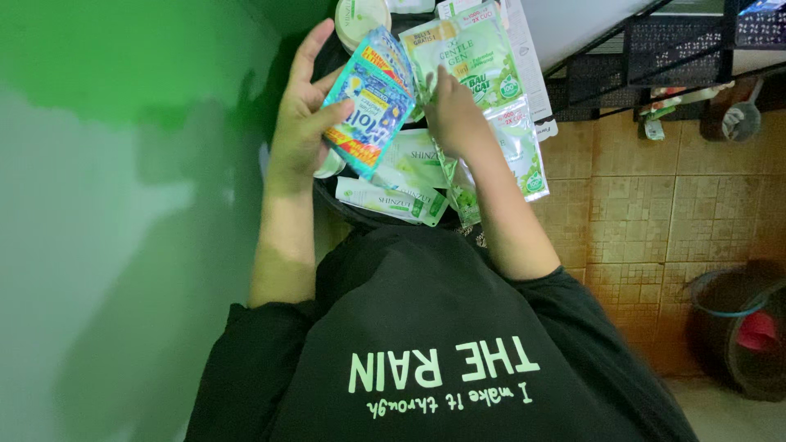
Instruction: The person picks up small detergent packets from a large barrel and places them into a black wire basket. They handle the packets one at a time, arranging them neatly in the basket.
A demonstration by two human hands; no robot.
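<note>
My left hand [301, 115] grips a strip of blue sachets [370, 105], thumb across its front and fingers spread behind. My right hand [453, 115] is closed on a strip of green and white sachets [479, 57] that hangs down past my wrist. Both hands are above a dark round container [360, 217] just in front of my chest. Inside it lie white and green sachets [413, 160] and a long white and green box [391, 200]. The container's inside is mostly hidden by the packets.
A green wall [123, 164] fills the left side. A black metal rack [655, 49] stands at the upper right over a tan tiled floor [655, 213]. A dark bucket [720, 327] with a blue rim sits at the lower right. A round pale lid [360, 16] is at the top.
</note>
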